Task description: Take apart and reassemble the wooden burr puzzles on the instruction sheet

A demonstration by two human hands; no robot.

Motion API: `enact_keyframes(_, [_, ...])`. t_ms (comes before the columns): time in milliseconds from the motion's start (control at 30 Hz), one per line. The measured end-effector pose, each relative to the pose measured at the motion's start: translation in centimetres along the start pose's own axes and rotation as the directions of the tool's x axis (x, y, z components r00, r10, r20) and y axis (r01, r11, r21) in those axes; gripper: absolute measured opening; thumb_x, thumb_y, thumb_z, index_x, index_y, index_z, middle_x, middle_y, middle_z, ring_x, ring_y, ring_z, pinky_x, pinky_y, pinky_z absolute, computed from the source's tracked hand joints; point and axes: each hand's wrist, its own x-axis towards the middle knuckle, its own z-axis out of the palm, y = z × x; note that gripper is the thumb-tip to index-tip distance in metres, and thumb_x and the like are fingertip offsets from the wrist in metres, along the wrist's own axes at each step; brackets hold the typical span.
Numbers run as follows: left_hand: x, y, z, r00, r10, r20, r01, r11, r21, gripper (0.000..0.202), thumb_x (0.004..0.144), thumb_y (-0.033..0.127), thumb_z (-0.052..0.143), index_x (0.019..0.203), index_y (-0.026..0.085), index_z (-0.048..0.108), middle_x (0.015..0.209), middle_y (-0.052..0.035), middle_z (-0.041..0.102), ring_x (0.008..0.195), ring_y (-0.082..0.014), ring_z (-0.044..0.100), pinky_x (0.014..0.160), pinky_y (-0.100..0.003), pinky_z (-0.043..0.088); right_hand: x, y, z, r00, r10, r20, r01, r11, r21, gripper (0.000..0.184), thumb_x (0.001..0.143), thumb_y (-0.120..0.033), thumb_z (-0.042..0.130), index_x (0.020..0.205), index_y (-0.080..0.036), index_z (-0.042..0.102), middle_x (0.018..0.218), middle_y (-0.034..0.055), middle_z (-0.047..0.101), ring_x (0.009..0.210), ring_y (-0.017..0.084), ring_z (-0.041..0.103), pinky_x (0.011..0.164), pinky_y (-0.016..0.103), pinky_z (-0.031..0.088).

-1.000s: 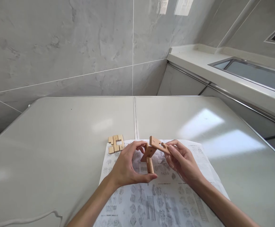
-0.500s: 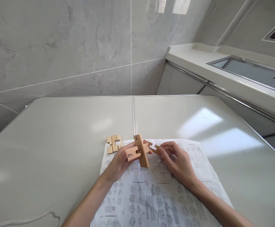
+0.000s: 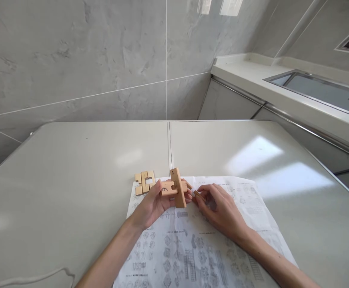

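Note:
Interlocked wooden puzzle pieces (image 3: 179, 192), with one plank marked 2 crossing another marked 3, are held up off the paper by my left hand (image 3: 151, 205). Its thumb presses the near end of the plank marked 3, and the other fingers pass beneath. My right hand (image 3: 222, 206) pinches a smaller notched wooden piece (image 3: 200, 195) just right of the assembly. Fingers cover much of that piece, so I cannot tell whether it touches the others. Under both hands lies a printed instruction sheet (image 3: 189, 248) with small diagrams.
A flat group of light wooden blocks (image 3: 145, 183) lies at the sheet's upper left corner. The pale table (image 3: 72, 172) has a seam down its middle. A white cord (image 3: 36, 278) rests at lower left. Behind stand a grey wall (image 3: 102, 52) and a counter with a sink (image 3: 312, 86).
My right hand has shifted slightly left with its notched piece, which has turned and shows less. My left hand has tilted the crossed pieces a little, raising them slightly.

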Motion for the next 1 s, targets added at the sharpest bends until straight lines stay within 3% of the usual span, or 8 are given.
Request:
enact_keyframes(400, [0.0, 0.1, -0.3, 0.999, -0.042, 0.009, 0.041, 0.997, 0.064, 0.075, 0.09, 0.071, 0.063, 0.137, 0.012, 0.063, 0.136, -0.0219, 0.064, 0.126, -0.0388, 0.061, 0.108, -0.053, 0.047, 0.0, 0.3, 0.1, 0.996, -0.084, -0.031, 0.082, 0.995, -0.062, 0.002, 0.1, -0.024, 0.062, 0.1, -0.023, 0.063, 0.087, 0.0048, 0.063, 0.081, 0.022, 0.059, 0.069, 0.037, 0.049])
enact_keyframes(500, [-0.1, 0.2, -0.2, 0.997, -0.07, 0.01, 0.068, 0.989, 0.133, 0.079, 0.086, 0.075, 0.065, 0.133, 0.013, 0.066, 0.134, -0.0214, 0.065, 0.126, -0.038, 0.061, 0.11, -0.05, 0.046, -0.1, 0.2, -0.2, 0.989, -0.112, -0.1, 0.112, 0.994, -0.007, 0.022, 0.099, -0.023, 0.063, 0.121, -0.023, 0.06, 0.102, 0.0081, 0.063, 0.09, 0.024, 0.062, 0.075, 0.039, 0.054])
enact_keyframes(600, [-0.2, 0.2, 0.0, 0.994, -0.112, -0.006, 0.11, 0.968, 0.225, 0.084, 0.08, 0.078, 0.068, 0.135, 0.015, 0.066, 0.131, -0.0197, 0.067, 0.124, -0.0371, 0.062, 0.11, -0.049, 0.046, -0.4, -0.1, -0.6, 0.963, -0.23, -0.141, 0.243, 0.966, 0.084, 0.045, 0.096, -0.019, 0.063, 0.139, -0.024, 0.051, 0.121, 0.0125, 0.057, 0.107, 0.027, 0.062, 0.084, 0.042, 0.057])
enact_keyframes(733, [-0.2, 0.4, 0.5, 0.99, -0.141, 0.013, 0.13, 0.94, 0.317, 0.08, 0.078, 0.067, 0.079, 0.14, 0.02, 0.063, 0.133, -0.0164, 0.067, 0.121, -0.0353, 0.064, 0.106, -0.048, 0.05, -0.9, -0.5, -0.8, 0.913, -0.401, -0.077, 0.407, 0.905, 0.121, 0.064, 0.091, -0.019, 0.069, 0.149, -0.03, 0.045, 0.148, 0.0157, 0.038, 0.131, 0.033, 0.051, 0.097, 0.05, 0.057])
enact_keyframes(867, [-0.2, 0.6, 1.1, 0.986, -0.144, 0.089, 0.107, 0.938, 0.33, 0.087, 0.069, 0.061, 0.089, 0.14, 0.021, 0.062, 0.14, -0.0162, 0.063, 0.126, -0.0357, 0.063, 0.113, -0.051, 0.046, -1.3, -0.6, -0.6, 0.912, -0.409, 0.035, 0.405, 0.911, 0.082, 0.065, 0.09, -0.021, 0.071, 0.149, -0.033, 0.048, 0.158, 0.0134, 0.024, 0.139, 0.035, 0.044, 0.102, 0.053, 0.056])
enact_keyframes(1000, [-0.4, 0.4, 1.1, 0.989, -0.136, 0.059, 0.104, 0.921, 0.376, 0.088, 0.066, 0.056, 0.092, 0.141, 0.02, 0.061, 0.144, -0.0173, 0.06, 0.136, -0.0375, 0.056, 0.119, -0.053, 0.041, -1.3, -0.8, -0.2, 0.933, -0.361, -0.013, 0.361, 0.931, 0.045, 0.053, 0.092, -0.018, 0.069, 0.141, -0.032, 0.055, 0.155, 0.0136, 0.029, 0.134, 0.033, 0.047, 0.099, 0.051, 0.058])
